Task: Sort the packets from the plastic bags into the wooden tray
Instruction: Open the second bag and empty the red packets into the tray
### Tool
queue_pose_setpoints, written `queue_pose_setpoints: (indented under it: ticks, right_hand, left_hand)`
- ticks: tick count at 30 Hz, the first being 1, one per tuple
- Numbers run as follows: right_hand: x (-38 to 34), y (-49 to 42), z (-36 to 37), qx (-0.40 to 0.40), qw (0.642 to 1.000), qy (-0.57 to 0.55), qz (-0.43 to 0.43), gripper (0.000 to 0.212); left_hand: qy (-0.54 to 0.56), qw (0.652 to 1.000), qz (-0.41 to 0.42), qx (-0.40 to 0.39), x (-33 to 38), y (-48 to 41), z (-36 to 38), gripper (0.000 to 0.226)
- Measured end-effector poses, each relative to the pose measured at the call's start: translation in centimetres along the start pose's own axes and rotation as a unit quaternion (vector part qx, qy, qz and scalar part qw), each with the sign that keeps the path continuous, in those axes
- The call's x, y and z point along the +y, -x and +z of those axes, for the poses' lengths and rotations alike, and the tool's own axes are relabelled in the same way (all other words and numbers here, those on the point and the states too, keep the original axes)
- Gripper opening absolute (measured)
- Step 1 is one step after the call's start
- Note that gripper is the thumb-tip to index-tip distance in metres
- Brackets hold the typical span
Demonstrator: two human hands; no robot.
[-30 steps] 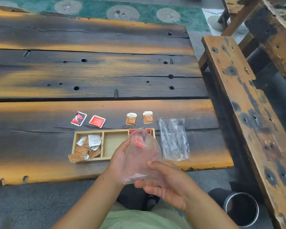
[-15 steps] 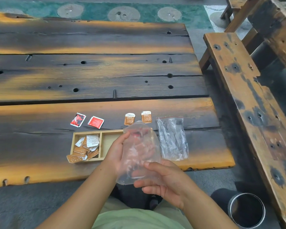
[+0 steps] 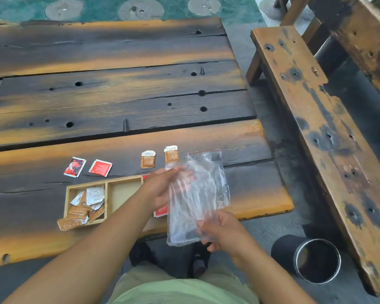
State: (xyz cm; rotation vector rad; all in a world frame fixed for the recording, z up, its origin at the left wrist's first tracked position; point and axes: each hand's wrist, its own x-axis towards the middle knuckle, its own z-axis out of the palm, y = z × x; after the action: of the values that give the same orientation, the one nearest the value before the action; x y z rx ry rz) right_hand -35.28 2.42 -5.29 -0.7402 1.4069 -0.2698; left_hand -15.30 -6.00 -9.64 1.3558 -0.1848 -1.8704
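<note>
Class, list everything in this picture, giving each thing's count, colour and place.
table: one, dark-orange, underneath
wooden tray: one, pale, table's near edge
tray packets: several, brown-white, left compartment
covered packets: red, partly hidden, right compartment
red packets: two, red, beyond tray
brown packets: two, brown, beyond tray
held bag: one, clear, between hands
second bag: one, clear, behind it
bench: one, wooden, right
metal bin: one, dark, floor right
left hand: one, grips bag's top
right hand: one, pinches bag's bottom
</note>
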Motion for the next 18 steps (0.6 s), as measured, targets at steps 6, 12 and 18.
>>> queue_pose_setpoints:
  ticks: [6,12,18]
  right_hand:
    - [1.3,-2.6,-4.1,0.044,0.996,0.051,-0.063,0.025]
    - [2.3,-6.0,-6.4,0.041,0.990,0.109,-0.078,0.027]
    - [2.3,-9.7,-7.2,0.118,0.960,0.246,-0.061,0.013]
  left_hand:
    - [-0.038,0.999,0.019,0.018,0.3,-3.2,2.9,0.025]
    - [-0.202,0.976,0.058,0.061,1.3,-7.2,4.6,0.018]
    - [-0.466,0.867,0.137,0.115,1.5,-11.2,4.3,0.015]
